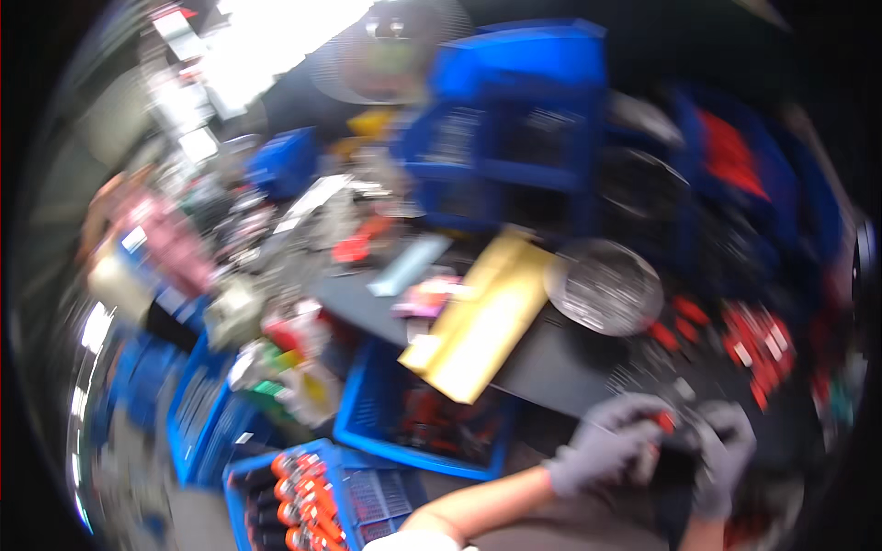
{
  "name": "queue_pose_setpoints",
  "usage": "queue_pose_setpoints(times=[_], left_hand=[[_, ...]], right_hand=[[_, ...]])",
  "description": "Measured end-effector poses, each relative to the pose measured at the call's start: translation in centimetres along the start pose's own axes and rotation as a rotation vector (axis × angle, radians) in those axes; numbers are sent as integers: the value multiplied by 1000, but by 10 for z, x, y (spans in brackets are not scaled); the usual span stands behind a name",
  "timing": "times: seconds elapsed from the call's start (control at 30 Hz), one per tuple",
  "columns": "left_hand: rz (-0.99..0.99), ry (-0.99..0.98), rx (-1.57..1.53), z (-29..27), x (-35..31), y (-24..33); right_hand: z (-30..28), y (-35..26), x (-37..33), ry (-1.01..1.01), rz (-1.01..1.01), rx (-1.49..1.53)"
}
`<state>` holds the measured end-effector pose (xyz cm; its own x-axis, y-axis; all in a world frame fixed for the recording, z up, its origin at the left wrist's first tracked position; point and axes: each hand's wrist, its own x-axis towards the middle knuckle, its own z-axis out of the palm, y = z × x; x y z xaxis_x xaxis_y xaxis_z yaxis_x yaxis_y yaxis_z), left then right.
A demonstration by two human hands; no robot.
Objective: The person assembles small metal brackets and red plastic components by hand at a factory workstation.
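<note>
Both my hands wear grey gloves and work close together at the lower right, by the near edge of the dark table [551, 372]. My left hand [606, 443] is closed, its fingers round a small red part [664, 421]; blur hides the part's exact kind. Just to its right, my right hand [726, 450] has bent fingers turned toward the left hand. Whether it grips anything cannot be made out. Beyond the hands lie loose red pieces [675, 326] and a pile of red parts [758, 349]. A round metal dish [604, 287] with a shiny surface stands past them.
A yellow folded cardboard piece [491, 312] lies left of the dish. Blue bins [514, 119] are stacked at the back. A blue crate [344, 418] sits below the table edge, near another with several orange-and-black tools [308, 500]. Another person in pink [165, 234] is at the far left.
</note>
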<state>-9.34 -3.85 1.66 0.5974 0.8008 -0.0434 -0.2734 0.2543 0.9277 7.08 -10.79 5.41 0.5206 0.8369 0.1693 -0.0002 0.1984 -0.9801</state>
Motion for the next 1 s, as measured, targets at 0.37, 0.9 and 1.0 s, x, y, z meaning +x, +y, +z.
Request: queue_pose_setpoints(times=[0.37, 0.9, 1.0], left_hand=[[-40, -26, 89, 11, 7, -15], [545, -259, 1323, 9, 208, -49], [443, -237, 1571, 9, 231, -60]], right_hand=[[-44, 0, -2, -254, 308, 12], [-150, 68, 67, 312, 110, -354], [-193, 79, 96, 466, 21, -810]])
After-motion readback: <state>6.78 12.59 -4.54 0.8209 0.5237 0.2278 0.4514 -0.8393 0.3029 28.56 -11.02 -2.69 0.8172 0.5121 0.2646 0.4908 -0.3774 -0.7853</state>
